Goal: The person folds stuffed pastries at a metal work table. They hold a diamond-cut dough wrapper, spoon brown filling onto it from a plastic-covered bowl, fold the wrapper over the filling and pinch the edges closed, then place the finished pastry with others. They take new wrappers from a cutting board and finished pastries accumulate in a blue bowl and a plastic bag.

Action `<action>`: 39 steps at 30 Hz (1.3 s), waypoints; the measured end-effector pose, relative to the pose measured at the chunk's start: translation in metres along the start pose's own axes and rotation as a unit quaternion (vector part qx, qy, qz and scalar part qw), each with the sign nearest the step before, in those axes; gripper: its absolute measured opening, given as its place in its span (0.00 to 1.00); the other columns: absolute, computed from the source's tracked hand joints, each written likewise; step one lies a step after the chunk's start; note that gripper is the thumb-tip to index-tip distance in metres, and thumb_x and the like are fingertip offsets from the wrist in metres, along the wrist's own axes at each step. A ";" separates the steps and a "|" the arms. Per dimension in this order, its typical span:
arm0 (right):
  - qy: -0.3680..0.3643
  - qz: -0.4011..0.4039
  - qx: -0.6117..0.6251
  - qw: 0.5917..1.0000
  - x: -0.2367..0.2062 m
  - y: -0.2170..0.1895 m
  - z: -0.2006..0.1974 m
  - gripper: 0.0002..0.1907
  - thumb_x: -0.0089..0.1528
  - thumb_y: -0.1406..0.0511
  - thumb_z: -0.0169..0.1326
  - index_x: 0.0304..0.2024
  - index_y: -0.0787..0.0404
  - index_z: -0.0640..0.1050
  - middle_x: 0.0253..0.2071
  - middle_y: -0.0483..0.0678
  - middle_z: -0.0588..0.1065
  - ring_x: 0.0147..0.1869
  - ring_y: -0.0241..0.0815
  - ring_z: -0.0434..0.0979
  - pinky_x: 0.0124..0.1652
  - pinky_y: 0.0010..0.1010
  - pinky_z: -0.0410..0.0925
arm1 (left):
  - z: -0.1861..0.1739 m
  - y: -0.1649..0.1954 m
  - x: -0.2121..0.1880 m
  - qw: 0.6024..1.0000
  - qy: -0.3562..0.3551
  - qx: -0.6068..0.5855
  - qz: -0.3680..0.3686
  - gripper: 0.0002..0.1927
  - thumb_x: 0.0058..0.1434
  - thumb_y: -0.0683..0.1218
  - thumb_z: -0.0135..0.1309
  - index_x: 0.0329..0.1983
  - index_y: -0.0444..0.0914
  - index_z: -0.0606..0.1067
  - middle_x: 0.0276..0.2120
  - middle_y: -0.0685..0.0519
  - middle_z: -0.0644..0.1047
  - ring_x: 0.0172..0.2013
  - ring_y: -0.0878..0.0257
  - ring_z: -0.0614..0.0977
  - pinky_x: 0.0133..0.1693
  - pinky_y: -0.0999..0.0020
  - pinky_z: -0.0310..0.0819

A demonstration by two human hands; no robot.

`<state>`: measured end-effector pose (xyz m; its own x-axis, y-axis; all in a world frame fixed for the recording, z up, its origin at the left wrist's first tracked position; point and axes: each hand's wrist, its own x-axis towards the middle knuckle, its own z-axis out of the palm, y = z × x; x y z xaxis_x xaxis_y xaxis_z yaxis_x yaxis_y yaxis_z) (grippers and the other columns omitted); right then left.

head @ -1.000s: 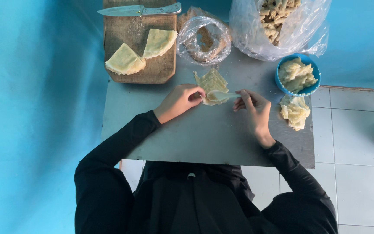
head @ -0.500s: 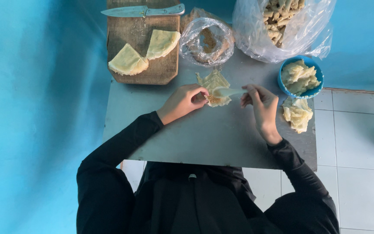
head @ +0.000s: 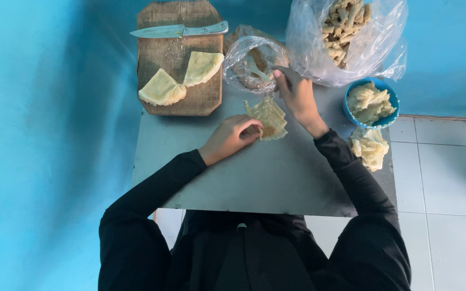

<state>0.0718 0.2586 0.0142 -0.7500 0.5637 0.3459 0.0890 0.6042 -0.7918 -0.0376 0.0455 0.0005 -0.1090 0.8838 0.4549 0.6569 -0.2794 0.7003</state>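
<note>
The wrapper [head: 268, 117] under my left hand [head: 232, 138] is a thin, pale-yellow sheet, roughly triangular, with faint ridges running across it like layered edges. A small dab of brown, crumbly filling [head: 268, 130] sits on its near corner, just beside my fingertips. It lies flat on the grey table [head: 254, 178], near the middle of the far half, between the wooden cutting board [head: 179, 59] and the blue bowl [head: 371, 102]. Its long axis runs on a slant — from the near corner by my left fingers up and away toward the small clear bag [head: 254, 63], the narrower end pointing at the far edge of the table.

My left hand rests curled with the fingertips pressing the wrapper's near-left edge, pinning it down rather than closing around it. My right hand [head: 297, 97] reaches into the mouth of the small clear bag and pinches a pale spoon [head: 255, 70] — fingers closed on its handle, the bowl of the spoon inside the bag with the brown filling.

On the board lie two folded yellow wedges [head: 182, 78] and a knife [head: 182, 30] across its far end. A large clear bag of rolled pieces [head: 346, 27] sits at the far right, and a loose pile of wrappers [head: 370, 148] lies just beside the bowl.
</note>
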 end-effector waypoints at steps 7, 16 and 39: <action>-0.132 -0.066 -0.087 0.985 -0.052 -0.008 -0.051 0.08 0.65 0.66 0.60 0.45 0.62 0.80 0.35 0.47 0.76 0.34 0.39 0.76 0.36 0.30 0.70 | 0.003 0.003 0.001 0.999 0.021 0.030 0.008 0.11 0.62 0.42 0.62 0.45 0.40 0.75 0.38 0.51 0.80 0.39 0.52 0.82 0.43 0.60 0.74; -0.238 -0.069 -0.062 0.967 -0.074 0.005 -0.067 0.09 0.60 0.70 0.61 0.44 0.62 0.80 0.39 0.48 0.76 0.39 0.42 0.78 0.41 0.32 0.72 | 0.013 -0.001 0.002 0.996 0.043 0.083 0.004 0.15 0.62 0.44 0.63 0.49 0.40 0.73 0.36 0.54 0.79 0.38 0.53 0.82 0.41 0.58 0.74; -0.154 -0.190 -0.074 0.967 -0.085 -0.004 -0.018 0.10 0.63 0.74 0.56 0.46 0.66 0.74 0.45 0.54 0.74 0.49 0.55 0.77 0.47 0.40 0.71 | 0.014 -0.012 -0.009 0.949 -0.004 0.274 0.154 0.14 0.60 0.43 0.62 0.50 0.41 0.79 0.49 0.58 0.77 0.48 0.60 0.78 0.47 0.63 0.72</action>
<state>0.1475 0.2187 -0.0030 -0.9045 0.1055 0.4132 -0.1547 0.8216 -0.5486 -0.0338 0.0465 -0.0194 0.1549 0.7957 0.5855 0.9468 -0.2889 0.1421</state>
